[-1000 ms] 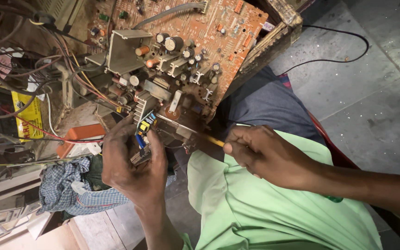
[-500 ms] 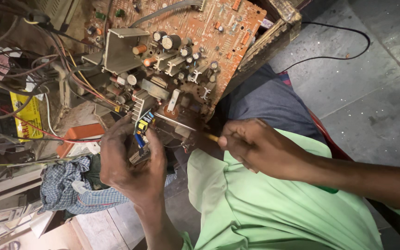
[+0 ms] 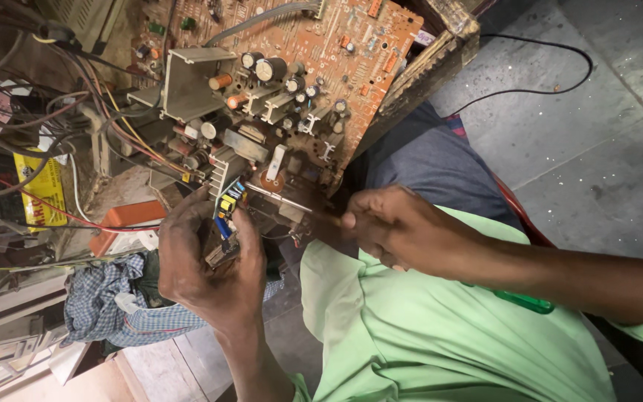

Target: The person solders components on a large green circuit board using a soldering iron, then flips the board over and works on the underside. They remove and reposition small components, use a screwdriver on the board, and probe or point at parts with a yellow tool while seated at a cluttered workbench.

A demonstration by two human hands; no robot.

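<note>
A large orange circuit board [image 3: 336, 52] studded with capacitors and metal heat sinks leans against my lap, tilted toward me. My left hand [image 3: 206, 264] pinches a small blue and yellow component [image 3: 227, 206] at the board's lower edge. My right hand [image 3: 403, 227] grips the handle of a thin metal screwdriver [image 3: 284, 197], whose shaft runs left to the board just beside that component. I wear a light green shirt [image 3: 426, 327].
Tangled wires [image 3: 53, 89] and a yellow package [image 3: 42, 190] crowd the left. A checked blue cloth [image 3: 113, 305] lies below my left hand, near an orange box [image 3: 124, 219]. A black cable [image 3: 530, 67] crosses the grey concrete floor [image 3: 597, 149] at right.
My right hand has slid left, closer to the board, so the tool's yellow handle tip is now hidden in my fingers. My left hand stays at the component.
</note>
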